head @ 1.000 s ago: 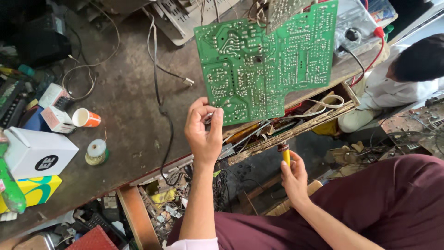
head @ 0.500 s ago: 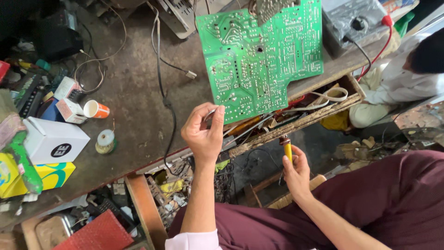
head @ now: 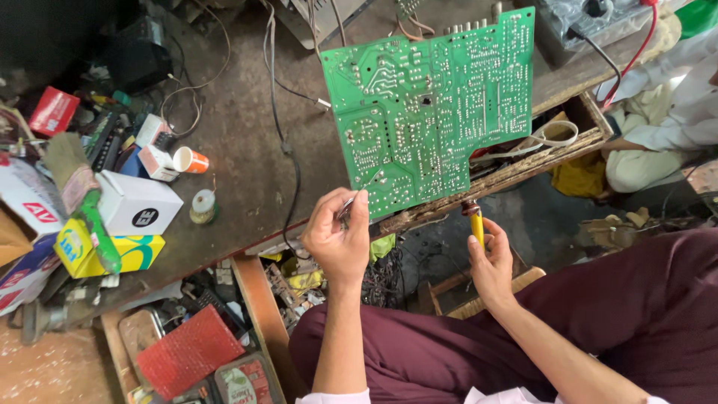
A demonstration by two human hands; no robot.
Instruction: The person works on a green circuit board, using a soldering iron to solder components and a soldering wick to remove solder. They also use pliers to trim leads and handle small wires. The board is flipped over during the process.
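A large green circuit board lies solder-side up on the worn workbench, overhanging its near edge. My left hand is closed around a thin length of solder wire, whose tip points at the board's lower left corner. My right hand sits lower, below the bench edge, and grips the yellow handle of a soldering iron whose tip points up toward the board's underside edge. My lap in dark red trousers fills the bottom right.
A white box, a yellow box, a green-handled brush, an orange-and-white cup and a solder spool crowd the bench's left. Black cables cross it. Another person in white sits at right. A red pad lies below.
The view has shifted so the board sits higher and more central. My left hand with the solder wire stays at the board's lower corner; my right hand still holds the iron below.
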